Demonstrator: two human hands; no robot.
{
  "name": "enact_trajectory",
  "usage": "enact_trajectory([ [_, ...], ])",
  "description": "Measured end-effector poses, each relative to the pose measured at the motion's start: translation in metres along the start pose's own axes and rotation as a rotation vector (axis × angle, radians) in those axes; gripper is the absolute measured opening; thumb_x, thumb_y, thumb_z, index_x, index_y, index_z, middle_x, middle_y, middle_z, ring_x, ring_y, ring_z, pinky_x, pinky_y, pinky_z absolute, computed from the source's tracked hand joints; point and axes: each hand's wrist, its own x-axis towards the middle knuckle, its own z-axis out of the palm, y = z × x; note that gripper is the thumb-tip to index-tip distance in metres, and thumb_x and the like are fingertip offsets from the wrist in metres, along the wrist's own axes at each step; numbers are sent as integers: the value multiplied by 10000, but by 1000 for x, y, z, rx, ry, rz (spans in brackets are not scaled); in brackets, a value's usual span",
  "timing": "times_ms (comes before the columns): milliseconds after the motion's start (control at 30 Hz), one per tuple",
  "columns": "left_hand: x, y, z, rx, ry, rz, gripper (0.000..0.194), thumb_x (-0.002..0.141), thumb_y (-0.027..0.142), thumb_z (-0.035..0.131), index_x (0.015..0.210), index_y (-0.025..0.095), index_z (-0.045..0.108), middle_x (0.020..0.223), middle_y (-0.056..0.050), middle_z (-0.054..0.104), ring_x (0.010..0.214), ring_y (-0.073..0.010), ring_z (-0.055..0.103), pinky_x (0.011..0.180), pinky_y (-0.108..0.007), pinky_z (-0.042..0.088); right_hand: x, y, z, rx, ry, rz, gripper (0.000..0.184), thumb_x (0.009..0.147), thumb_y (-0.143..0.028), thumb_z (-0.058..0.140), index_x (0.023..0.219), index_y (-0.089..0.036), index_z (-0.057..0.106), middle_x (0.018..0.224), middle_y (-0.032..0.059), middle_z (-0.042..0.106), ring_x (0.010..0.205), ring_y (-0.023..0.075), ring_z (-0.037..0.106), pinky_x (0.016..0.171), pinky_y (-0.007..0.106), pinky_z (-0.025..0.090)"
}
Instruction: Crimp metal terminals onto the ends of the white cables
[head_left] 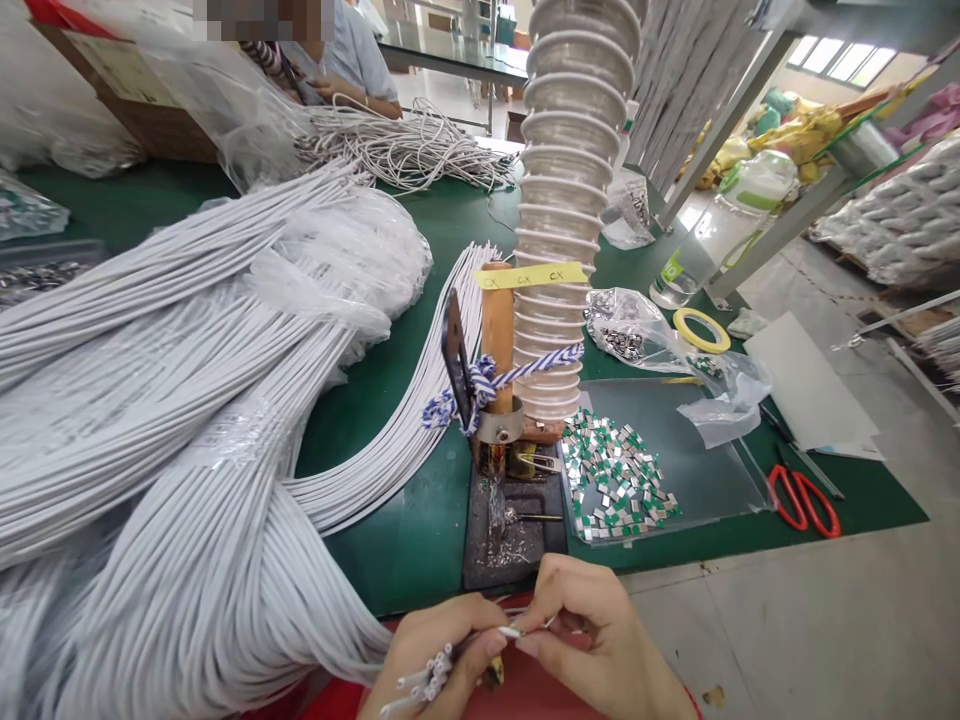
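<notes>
Green bench (405, 565) fills the middle of the head view, and across it sits a co-worker in a light blue sleeve (371, 65). Long white cables (217, 560) sweep over its left side. A clear ribbed hose (566, 150) rises behind a dark metal stand (517, 570); to the right lie small green-and-silver connectors (615, 485) on a clear sheet (694, 480), with red-handled scissors (806, 500) near its edge.

Your hands are in front of the stand, at the near edge. Your left hand (450, 650) pinches a white cable (511, 632) between thumb and forefinger, with a cluster of cable ends (431, 678) against the palm. Your right hand (589, 635) has its thumb and forefinger closed on that cable's tip.
</notes>
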Motion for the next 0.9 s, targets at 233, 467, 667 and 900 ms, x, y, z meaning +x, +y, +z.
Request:
enact_trajectory([
  [233, 22, 4, -15, -64, -34, 47, 172, 865, 175, 671, 726, 185, 772, 657, -20, 774, 562, -155, 709, 557, -169, 529, 5, -4, 4, -55, 43, -62, 134, 859, -142, 625, 745, -168, 688, 659, -29, 479, 518, 96, 405, 461, 214, 295],
  [467, 27, -8, -21, -115, -93, 78, 145, 859, 171, 710, 762, 207, 812, 865, -58, 764, 733, -174, 727, 664, -193, 547, 5, -6, 4, -162, 21, -83, 169, 817, -81, 561, 712, -187, 639, 666, -8, 530, 604, 138, 527, 536, 231, 372],
  [667, 27, -11, -22, -124, -168, 85, 163, 881, 151, 685, 756, 189, 783, 838, -46, 721, 710, -154, 682, 670, -199, 513, 4, -8, 2, -327, -7, -85, 184, 795, -47, 505, 765, -194, 612, 728, 5, 562, 650, 146, 562, 579, 229, 410],
  [900, 24, -8, -18, -167, -131, 85, 197, 904, 259, 679, 768, 203, 810, 812, -59, 739, 666, -160, 667, 700, -248, 545, -5, 1, -60, -698, 194, -18, 166, 948, -113, 489, 929, -232, 605, 849, 53, 612, 778, 220, 596, 677, 296, 468],
])
